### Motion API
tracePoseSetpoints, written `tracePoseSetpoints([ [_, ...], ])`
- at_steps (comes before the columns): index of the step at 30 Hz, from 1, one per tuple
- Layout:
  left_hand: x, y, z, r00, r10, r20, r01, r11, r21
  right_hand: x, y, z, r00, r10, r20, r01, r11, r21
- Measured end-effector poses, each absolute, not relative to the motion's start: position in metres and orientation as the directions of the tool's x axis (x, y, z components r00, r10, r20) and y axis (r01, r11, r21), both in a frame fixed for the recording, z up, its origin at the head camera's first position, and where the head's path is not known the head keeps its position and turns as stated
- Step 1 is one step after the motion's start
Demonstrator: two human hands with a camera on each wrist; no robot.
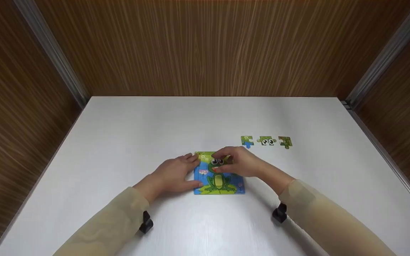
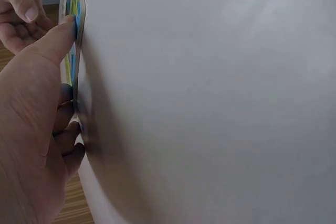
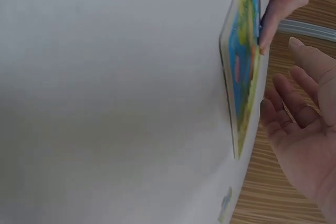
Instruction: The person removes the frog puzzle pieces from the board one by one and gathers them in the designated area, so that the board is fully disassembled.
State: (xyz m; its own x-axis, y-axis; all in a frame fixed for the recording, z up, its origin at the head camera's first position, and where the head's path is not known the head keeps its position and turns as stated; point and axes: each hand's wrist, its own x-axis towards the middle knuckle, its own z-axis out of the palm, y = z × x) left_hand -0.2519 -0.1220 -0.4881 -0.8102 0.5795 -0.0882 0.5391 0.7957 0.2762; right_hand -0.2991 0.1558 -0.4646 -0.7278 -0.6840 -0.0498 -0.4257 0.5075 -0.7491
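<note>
One square blue-and-green frog puzzle (image 1: pixel 218 182) lay on a white table (image 1: pixel 137 131), three flat green-printed jigsaw pieces (image 1: pixel 266 140) beyond. Left hand (image 1: pixel 174 174), fingers extended, touched the puzzle's edge; right hand (image 1: pixel 241 161), thumb parted, hovered above.

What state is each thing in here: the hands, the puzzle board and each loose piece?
Puzzle board: flat on the table, frog picture up.
Green-and-blue piece: loose, flat, off the board.
Eyes piece: loose, flat, off the board.
Mostly green piece: loose, flat, off the board.
Left hand: touching the board's left edge.
Right hand: over the board, thumb and fingers apart.
</note>
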Motion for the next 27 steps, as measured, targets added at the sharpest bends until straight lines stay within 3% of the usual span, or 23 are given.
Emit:
tracePoseSetpoints([
  [12, -0.252, -0.120, -0.485, -0.808, 0.577, -0.122, 0.534, 0.804, 0.261, -0.305, 0.149, -0.485, -0.709, -0.695, -0.119, -0.407, 0.542, -0.735],
  [27, -0.246, -0.122, -0.488, -0.811, 0.572, -0.123, 0.524, 0.804, 0.280, -0.299, 0.146, -0.488, -0.685, -0.719, -0.115, -0.424, 0.522, -0.740],
])
